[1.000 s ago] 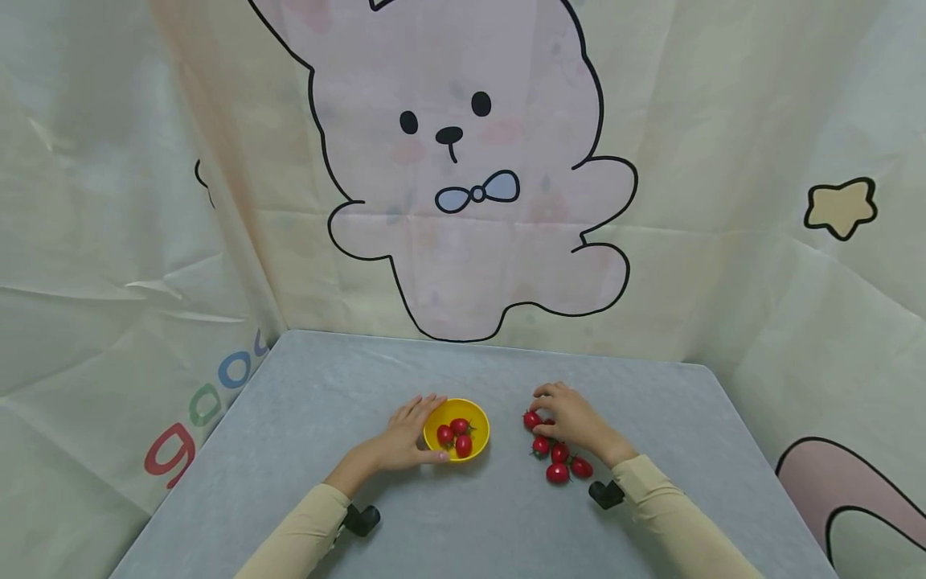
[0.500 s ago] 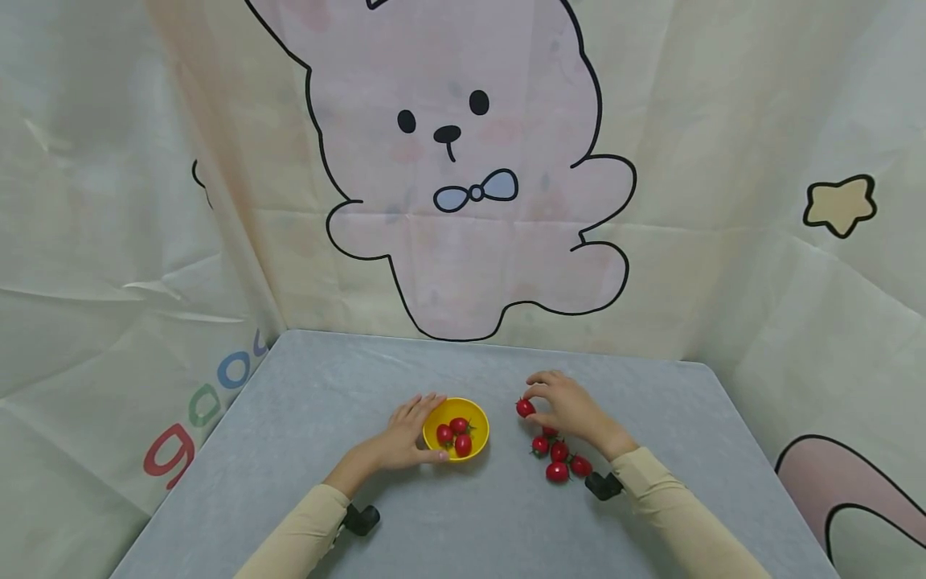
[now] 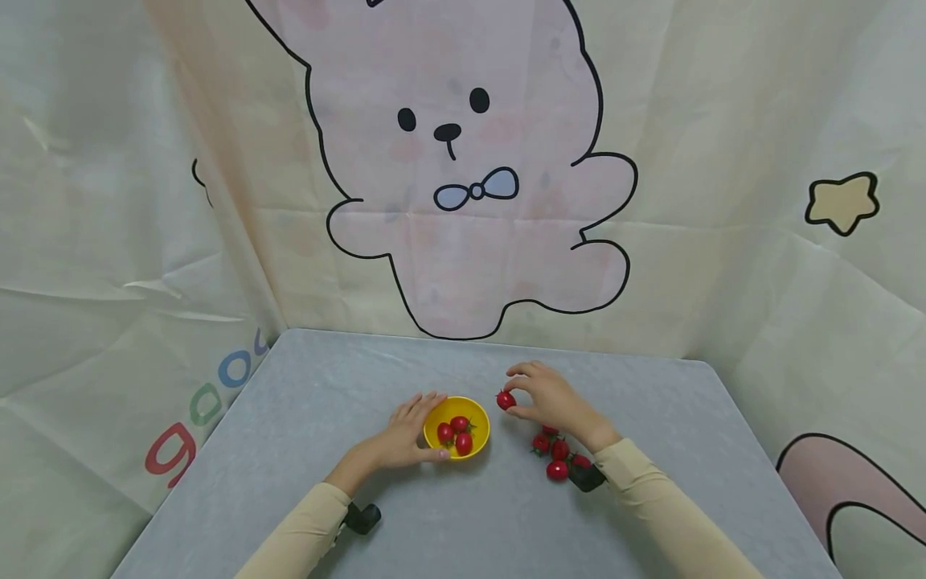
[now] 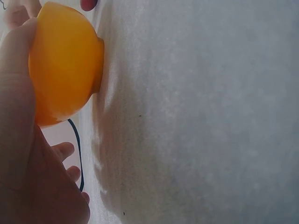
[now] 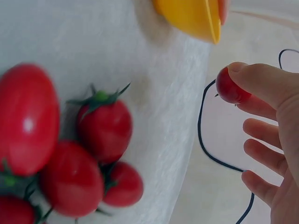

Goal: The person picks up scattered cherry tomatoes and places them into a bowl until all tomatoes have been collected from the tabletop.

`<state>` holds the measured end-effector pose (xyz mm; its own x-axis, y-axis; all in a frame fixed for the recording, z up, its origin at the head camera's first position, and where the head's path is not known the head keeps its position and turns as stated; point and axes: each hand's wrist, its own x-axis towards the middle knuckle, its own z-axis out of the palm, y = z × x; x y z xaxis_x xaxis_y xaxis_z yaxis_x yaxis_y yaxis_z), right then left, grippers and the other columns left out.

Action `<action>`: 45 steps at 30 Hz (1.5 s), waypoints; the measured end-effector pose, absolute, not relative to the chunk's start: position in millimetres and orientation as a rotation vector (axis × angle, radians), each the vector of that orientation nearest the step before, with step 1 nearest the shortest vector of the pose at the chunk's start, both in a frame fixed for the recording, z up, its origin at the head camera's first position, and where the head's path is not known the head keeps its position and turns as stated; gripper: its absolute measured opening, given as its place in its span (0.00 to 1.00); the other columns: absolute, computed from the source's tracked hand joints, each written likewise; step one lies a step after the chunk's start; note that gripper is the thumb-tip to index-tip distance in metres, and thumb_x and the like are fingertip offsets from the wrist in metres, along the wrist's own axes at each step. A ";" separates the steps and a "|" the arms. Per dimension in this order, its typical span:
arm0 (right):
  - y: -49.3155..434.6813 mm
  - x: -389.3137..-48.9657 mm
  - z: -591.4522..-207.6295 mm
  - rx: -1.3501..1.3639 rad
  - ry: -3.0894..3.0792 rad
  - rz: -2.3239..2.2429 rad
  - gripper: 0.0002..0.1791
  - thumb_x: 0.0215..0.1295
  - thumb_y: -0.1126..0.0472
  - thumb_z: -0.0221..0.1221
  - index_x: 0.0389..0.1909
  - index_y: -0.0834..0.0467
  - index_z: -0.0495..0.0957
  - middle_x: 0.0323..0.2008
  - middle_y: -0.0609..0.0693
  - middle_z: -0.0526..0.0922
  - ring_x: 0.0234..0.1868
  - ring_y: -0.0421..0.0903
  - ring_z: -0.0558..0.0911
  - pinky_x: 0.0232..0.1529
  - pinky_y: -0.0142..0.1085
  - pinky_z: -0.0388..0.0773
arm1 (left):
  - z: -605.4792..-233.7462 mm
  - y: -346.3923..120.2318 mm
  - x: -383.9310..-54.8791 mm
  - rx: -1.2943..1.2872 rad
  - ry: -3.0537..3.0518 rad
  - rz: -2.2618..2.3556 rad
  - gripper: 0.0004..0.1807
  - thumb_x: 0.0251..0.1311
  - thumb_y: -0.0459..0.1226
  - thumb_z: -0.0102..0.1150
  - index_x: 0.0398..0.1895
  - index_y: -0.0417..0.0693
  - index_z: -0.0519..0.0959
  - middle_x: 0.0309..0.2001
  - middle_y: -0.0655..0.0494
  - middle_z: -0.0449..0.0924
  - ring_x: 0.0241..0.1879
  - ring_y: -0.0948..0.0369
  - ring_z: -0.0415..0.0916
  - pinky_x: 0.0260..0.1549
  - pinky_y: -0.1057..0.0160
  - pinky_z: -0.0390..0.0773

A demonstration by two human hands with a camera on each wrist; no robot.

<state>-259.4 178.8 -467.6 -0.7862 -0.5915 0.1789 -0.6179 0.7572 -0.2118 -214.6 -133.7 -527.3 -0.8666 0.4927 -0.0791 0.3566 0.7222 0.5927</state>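
right hand (image 3: 553, 398) pinches 1 tomato (image 3: 506, 400) | left hand (image 3: 405, 438) grips bowl (image 3: 477, 438), 3 inside

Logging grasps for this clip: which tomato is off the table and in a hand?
The tomato pinched in the right hand, beside the yellow bowl. The others lie in the bowl or clustered on the table.

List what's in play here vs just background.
In play:
right hand pinching a cherry tomato
left hand holding the yellow bowl
tomatoes in bowl
tomato pile on the table

Background:
grey table
rabbit backdrop
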 end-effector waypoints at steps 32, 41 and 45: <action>114.2 -248.6 -467.0 1.253 -2.762 0.295 0.20 0.58 0.43 0.68 0.48 0.48 0.84 0.59 0.48 0.80 0.61 0.48 0.75 0.65 0.48 0.75 | -527.2 -134.2 -213.7 0.678 2.707 0.834 0.55 0.53 0.68 0.59 0.79 0.64 0.46 0.81 0.49 0.45 0.79 0.40 0.39 0.73 0.31 0.42; 108.0 -245.8 -478.8 1.264 -2.742 0.283 0.20 0.58 0.42 0.68 0.49 0.48 0.84 0.58 0.47 0.81 0.60 0.48 0.76 0.64 0.48 0.75 | -528.5 -135.4 -214.4 0.701 2.702 0.844 0.55 0.54 0.69 0.58 0.80 0.63 0.46 0.81 0.48 0.44 0.79 0.39 0.39 0.73 0.31 0.42; 106.8 -244.7 -480.3 1.259 -2.768 0.278 0.21 0.59 0.42 0.67 0.50 0.47 0.84 0.58 0.47 0.80 0.60 0.47 0.75 0.64 0.48 0.75 | -529.3 -135.3 -215.1 0.707 2.703 0.848 0.55 0.53 0.69 0.58 0.79 0.62 0.46 0.80 0.47 0.45 0.78 0.39 0.40 0.73 0.31 0.42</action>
<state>-244.7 106.8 -480.3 -0.6567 -0.7382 0.1543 -0.7541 0.6440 -0.1286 -215.1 -135.3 -529.3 -0.8598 0.5064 -0.0647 0.3786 0.7176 0.5846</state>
